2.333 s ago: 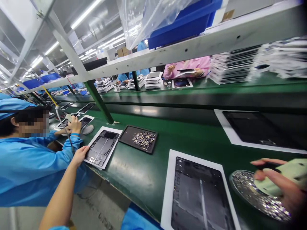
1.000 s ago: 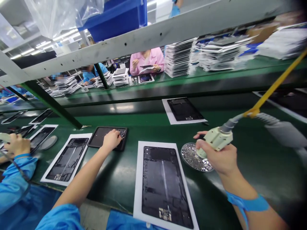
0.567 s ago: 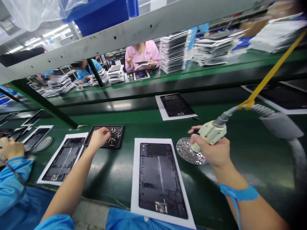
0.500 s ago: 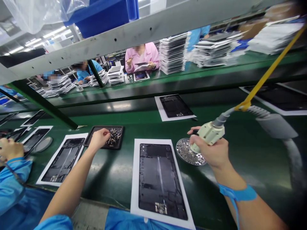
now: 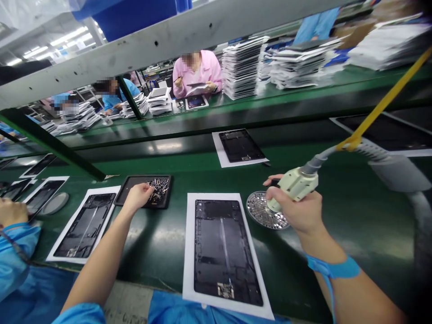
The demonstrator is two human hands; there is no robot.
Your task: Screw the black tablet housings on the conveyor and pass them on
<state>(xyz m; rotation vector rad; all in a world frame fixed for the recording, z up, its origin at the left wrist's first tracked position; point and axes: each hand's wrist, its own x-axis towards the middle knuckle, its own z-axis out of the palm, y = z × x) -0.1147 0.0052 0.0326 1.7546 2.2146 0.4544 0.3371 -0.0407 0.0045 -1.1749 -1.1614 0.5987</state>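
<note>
My left hand reaches into a dark shallow tray. Its fingertips are pinched together at the edge of a heap of small metal parts; what is between them is too small to make out. My right hand is wrapped around a pale corded electric screwdriver. The tool points down over a round perforated metal dish, its tip hidden by my hand. Between my hands lies an opened black tablet housing on a white sheet.
A second housing lies left, beside a co-worker's hand. Another housing lies further back. The thick grey cable and yellow strap hang at right. A green post and a grey beam cross ahead.
The view has shifted slightly. My left hand stays pinched at the heap of small parts, and my right hand still holds the electric screwdriver over the dish.
</note>
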